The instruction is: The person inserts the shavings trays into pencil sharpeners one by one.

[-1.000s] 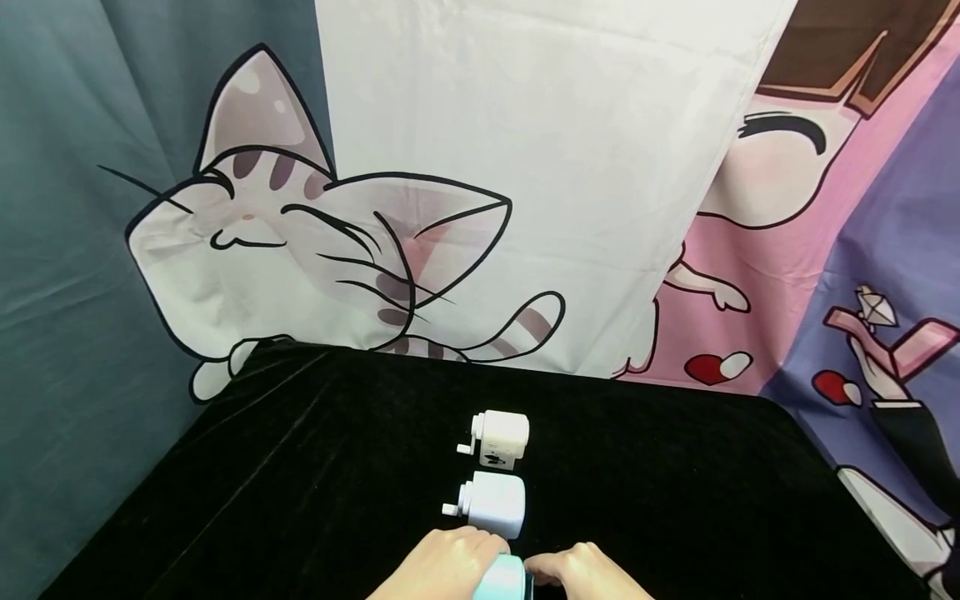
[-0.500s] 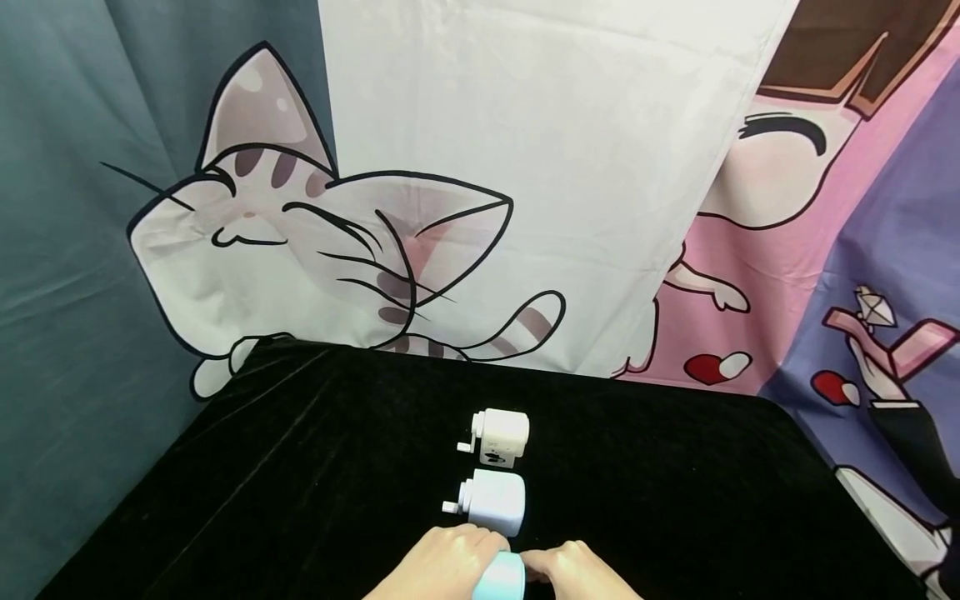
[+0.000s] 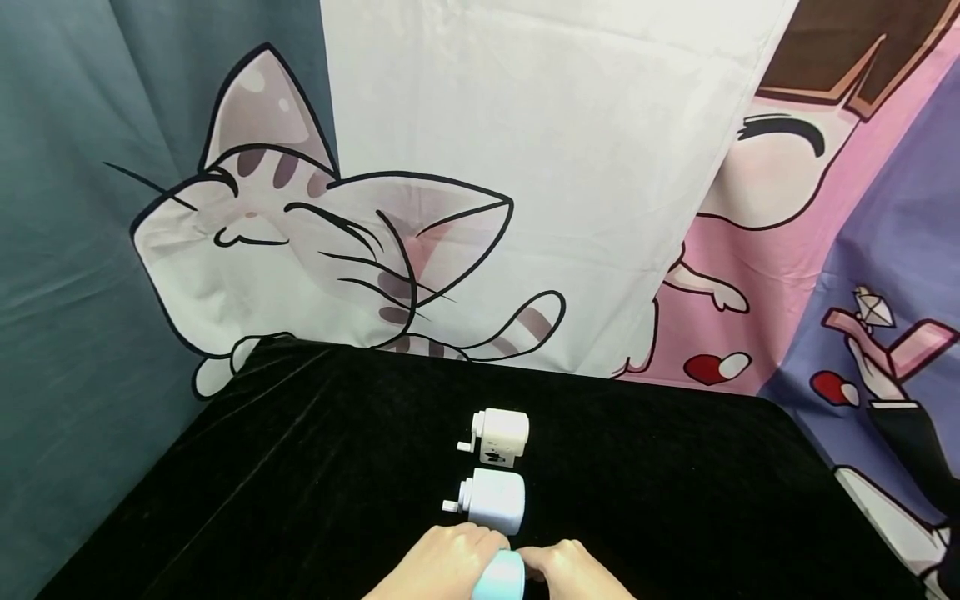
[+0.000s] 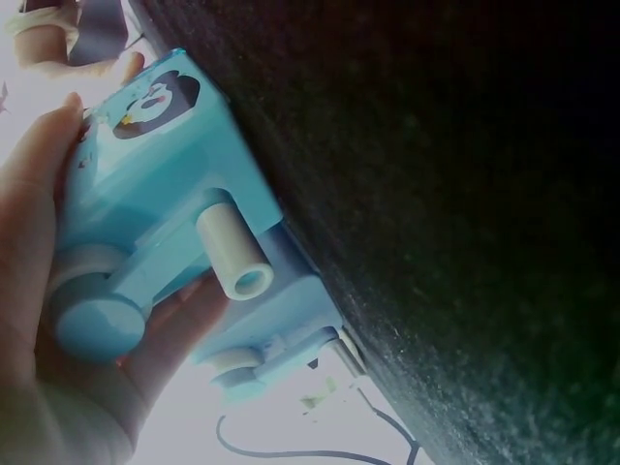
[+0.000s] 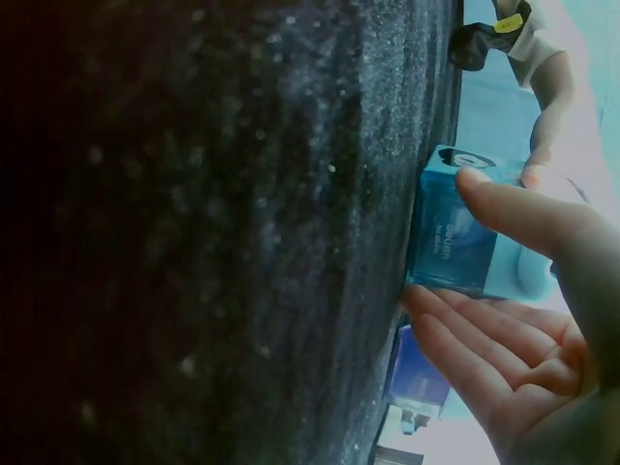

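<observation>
A light-blue crank pencil sharpener [image 3: 501, 577] stands on the black cloth at the near edge of the head view, partly cut off. My left hand [image 3: 442, 562] grips its body from the left; in the left wrist view the crank handle [image 4: 234, 252] points outward beside that palm. On the other side, my right hand [image 3: 573, 571] holds the end with the see-through drawer [image 5: 450, 237]. Its thumb [image 5: 475, 184] lies along one side and its fingers along the opposite side. The drawer sits inside the body.
Behind the held sharpener stand a pale lilac sharpener [image 3: 495, 500] and a cream one [image 3: 504, 433], in a row with cranks to the left. Black cloth [image 3: 675, 483] covers the table. A cartoon-printed curtain [image 3: 585, 167] hangs behind. A thin cable [image 4: 300, 453] shows below.
The dark strip at the blue sharpener's right end has gone from sight as my right hand moved slightly left against it. My left hand stays about where it was.
</observation>
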`<state>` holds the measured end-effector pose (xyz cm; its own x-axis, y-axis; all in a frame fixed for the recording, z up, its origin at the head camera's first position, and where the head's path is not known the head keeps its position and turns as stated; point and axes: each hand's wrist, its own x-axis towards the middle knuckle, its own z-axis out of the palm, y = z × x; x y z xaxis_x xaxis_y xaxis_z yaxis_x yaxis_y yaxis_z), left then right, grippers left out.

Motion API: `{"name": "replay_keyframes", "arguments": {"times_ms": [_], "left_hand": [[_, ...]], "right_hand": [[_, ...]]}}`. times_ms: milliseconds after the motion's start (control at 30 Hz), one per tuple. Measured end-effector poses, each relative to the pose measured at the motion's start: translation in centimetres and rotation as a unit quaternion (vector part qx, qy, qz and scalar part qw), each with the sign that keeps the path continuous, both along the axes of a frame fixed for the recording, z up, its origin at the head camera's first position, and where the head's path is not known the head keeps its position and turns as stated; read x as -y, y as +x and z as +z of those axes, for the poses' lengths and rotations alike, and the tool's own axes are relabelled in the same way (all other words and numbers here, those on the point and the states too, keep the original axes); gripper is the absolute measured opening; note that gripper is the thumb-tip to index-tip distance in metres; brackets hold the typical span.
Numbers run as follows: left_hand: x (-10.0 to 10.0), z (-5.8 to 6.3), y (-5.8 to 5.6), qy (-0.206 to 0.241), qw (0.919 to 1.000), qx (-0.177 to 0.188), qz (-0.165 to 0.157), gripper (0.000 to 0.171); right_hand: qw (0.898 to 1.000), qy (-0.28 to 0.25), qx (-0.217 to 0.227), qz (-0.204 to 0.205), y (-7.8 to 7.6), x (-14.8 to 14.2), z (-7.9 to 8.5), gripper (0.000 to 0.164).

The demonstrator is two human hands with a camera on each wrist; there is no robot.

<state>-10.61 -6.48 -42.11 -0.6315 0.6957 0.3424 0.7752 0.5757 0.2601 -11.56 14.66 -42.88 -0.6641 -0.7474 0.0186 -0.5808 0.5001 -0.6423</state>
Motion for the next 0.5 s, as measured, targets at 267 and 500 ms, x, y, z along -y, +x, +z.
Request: {"name": "replay_keyframes", "arguments": {"times_ms": [267, 500], "left_hand": [[-0.07, -0.13, 0.14, 0.004, 1.0000, -0.001, 0.003, 0.033], [-0.09, 0.06, -0.02, -0.016, 0.9998, 0.001, 0.009, 0.035]], "right_hand": [[1.000, -0.007, 0.004, 0.000, 0.08, 0.21, -0.08, 0.040], [1.000, -0.009, -0.004, 0.002, 0.09, 0.22, 0.02, 0.041]]}}
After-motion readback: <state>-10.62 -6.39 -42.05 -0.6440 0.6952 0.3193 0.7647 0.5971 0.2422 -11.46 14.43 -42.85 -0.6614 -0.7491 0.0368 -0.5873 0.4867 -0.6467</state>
